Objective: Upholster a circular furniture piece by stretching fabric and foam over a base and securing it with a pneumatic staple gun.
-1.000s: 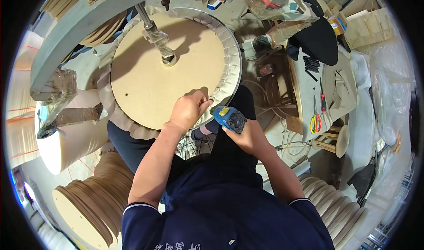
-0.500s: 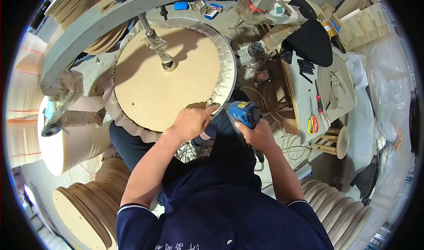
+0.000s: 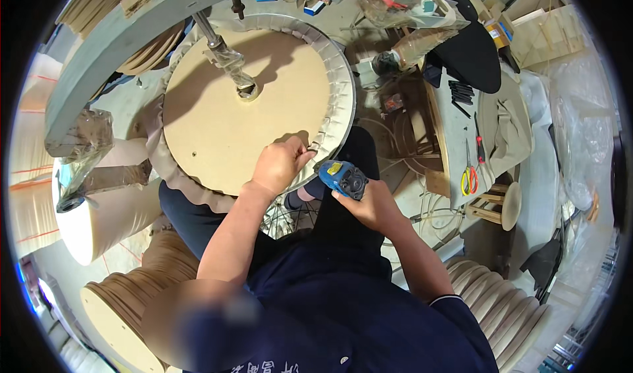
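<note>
A round pale wooden board (image 3: 231,136) lies face up. Light grey-beige fabric (image 3: 339,86) is folded in pleats over its rim on the right, and hangs looser at the left and lower left. My left hand (image 3: 278,167) rests at the board's near right edge, fingers closed on the fabric's edge. In my right hand (image 3: 372,207) is a blue staple gun (image 3: 343,178), its nose pointing left to the rim just beside my left fingers. A metal press rod (image 3: 224,57), wrapped in clear film, comes down on the board's middle.
A curved grey machine arm (image 3: 125,50) arches over the far left. At the right, a side table (image 3: 455,142) bears scissors (image 3: 469,178), a red-handled screwdriver (image 3: 479,150), black strips and fabric. Stacked round boards (image 3: 112,320) stand lower left; covered discs (image 3: 501,314) lower right.
The staple gun has moved left and tilted toward the rim, nearer my left hand. My left fingers have curled in at the fabric's edge. The whole view has shifted slightly.
</note>
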A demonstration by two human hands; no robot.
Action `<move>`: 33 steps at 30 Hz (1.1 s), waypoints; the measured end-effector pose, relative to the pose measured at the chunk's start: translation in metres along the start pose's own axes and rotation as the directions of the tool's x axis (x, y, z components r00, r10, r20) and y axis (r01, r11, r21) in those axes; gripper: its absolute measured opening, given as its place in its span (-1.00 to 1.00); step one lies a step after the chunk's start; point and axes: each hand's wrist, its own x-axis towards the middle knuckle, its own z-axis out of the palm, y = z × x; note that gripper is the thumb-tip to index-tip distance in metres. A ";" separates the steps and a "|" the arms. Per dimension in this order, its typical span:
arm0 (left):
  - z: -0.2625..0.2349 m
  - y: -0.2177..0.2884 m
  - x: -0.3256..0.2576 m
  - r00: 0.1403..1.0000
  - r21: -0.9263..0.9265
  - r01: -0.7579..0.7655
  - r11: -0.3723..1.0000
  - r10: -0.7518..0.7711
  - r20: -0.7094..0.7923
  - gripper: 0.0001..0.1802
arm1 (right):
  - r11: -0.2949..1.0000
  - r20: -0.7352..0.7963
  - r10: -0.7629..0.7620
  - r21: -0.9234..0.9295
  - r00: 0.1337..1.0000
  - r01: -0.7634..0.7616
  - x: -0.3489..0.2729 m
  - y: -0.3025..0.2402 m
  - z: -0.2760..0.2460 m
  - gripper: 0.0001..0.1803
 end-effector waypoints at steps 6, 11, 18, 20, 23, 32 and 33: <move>0.011 0.001 0.010 0.993 -0.012 -0.041 0.999 0.039 -0.107 -0.74 | 0.998 -0.082 -0.058 -0.001 0.995 0.058 0.016 0.001 0.010 -0.55; 0.016 0.013 0.012 0.993 -0.016 -0.024 1.000 0.022 -0.114 -0.74 | 0.998 -0.150 -0.037 0.037 0.988 0.043 0.016 0.004 0.000 -0.62; -0.015 0.015 -0.015 0.948 0.115 -0.183 0.976 0.144 0.284 -0.61 | 0.895 0.079 0.379 0.221 0.922 -0.387 -0.011 0.012 -0.025 -0.60; -0.014 -0.002 -0.013 0.936 -0.015 -0.281 0.960 0.278 0.217 -0.68 | 0.948 0.008 0.239 0.213 0.971 -0.235 -0.016 0.012 -0.017 -0.59; -0.013 -0.003 -0.004 0.937 0.030 -0.279 0.960 0.265 0.227 -0.77 | 0.991 -0.098 0.006 0.136 0.995 0.007 -0.017 0.012 -0.008 -0.60; 0.000 -0.001 0.007 0.998 -0.033 0.048 0.998 -0.047 0.042 -0.70 | 1.000 -0.008 -0.001 0.030 1.000 0.001 0.001 -0.001 0.002 -0.56; 0.000 0.001 0.008 0.998 -0.036 0.052 0.998 -0.050 0.043 -0.70 | 0.999 -0.045 -0.025 0.047 0.999 0.027 0.003 0.002 0.005 -0.56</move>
